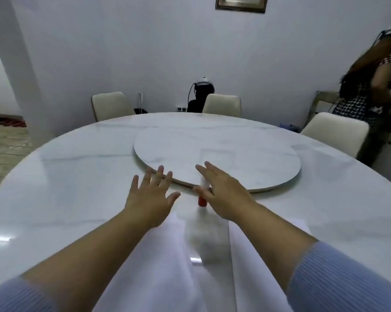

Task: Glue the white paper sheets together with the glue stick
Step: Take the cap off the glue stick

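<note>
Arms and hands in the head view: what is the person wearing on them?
Both arms wear pale blue ribbed knit sleeves, pushed up so the forearms are bare. The left hand and right hand are bare; no gloves, rings, watch or markings are visible.

I see both hands spread flat above the round tabletop [54, 199]: left hand [148, 199] beside the right hand [221, 194], which seems to cover a blurred glue stick [202, 200]; two white paper sheets [167, 266] lie at the near edge.

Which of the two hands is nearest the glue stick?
The right hand: its thumb is right beside the red-capped glue stick. The left hand hovers apart, open.
</note>
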A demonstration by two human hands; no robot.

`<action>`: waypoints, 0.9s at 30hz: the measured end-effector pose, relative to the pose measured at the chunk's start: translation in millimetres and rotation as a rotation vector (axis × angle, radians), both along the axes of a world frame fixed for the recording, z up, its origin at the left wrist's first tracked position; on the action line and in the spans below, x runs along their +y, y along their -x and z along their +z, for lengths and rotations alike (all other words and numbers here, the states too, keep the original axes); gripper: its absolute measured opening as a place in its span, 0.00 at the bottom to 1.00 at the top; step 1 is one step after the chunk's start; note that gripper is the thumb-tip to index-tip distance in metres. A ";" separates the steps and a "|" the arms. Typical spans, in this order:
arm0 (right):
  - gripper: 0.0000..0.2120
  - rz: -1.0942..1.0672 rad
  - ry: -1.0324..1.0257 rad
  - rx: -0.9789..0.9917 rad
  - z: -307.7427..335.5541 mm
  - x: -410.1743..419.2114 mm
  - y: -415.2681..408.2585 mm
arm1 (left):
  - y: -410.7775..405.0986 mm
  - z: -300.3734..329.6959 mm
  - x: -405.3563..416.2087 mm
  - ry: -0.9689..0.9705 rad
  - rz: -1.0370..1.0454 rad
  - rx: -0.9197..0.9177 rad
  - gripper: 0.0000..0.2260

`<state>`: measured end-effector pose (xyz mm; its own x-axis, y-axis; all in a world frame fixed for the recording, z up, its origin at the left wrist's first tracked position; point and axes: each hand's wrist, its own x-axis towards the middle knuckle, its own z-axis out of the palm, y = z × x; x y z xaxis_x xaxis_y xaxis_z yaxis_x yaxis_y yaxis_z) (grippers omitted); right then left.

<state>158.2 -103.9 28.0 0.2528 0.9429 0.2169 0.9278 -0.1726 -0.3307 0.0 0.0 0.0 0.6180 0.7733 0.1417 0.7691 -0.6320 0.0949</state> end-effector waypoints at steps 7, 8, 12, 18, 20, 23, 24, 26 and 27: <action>0.20 -0.063 -0.211 0.046 -20.3 -11.6 17.6 | 17.7 -31.2 -41.6 0.109 0.036 -0.103 0.28; 0.20 -0.078 -0.227 0.056 -20.1 -15.4 19.6 | 18.8 -32.9 -46.2 0.124 0.028 -0.124 0.28; 0.17 -0.117 -0.296 0.261 -12.1 -25.8 22.6 | 7.8 -31.3 -63.0 0.344 -0.085 -0.392 0.27; 0.17 -0.082 -0.584 0.795 0.8 -34.9 35.4 | -3.2 -23.1 -77.6 0.359 -0.185 -0.868 0.08; 0.12 -0.021 -0.636 0.953 -1.2 -35.3 36.2 | -1.8 -21.6 -79.3 0.471 -0.234 -0.989 0.06; 0.08 0.061 -0.639 1.118 -13.7 -33.2 37.9 | 1.9 -24.5 -78.5 0.679 -0.285 -1.074 0.08; 0.08 0.076 -0.623 1.158 -17.7 -32.7 37.9 | 2.6 -27.0 -78.3 0.743 -0.299 -1.075 0.09; 0.09 0.100 -0.583 1.177 -21.7 -32.6 34.4 | 2.4 -31.3 -78.5 0.849 -0.310 -1.082 0.10; 0.11 0.125 -0.564 1.184 -21.3 -33.3 31.9 | 2.0 -32.1 -78.4 0.903 -0.310 -1.099 0.10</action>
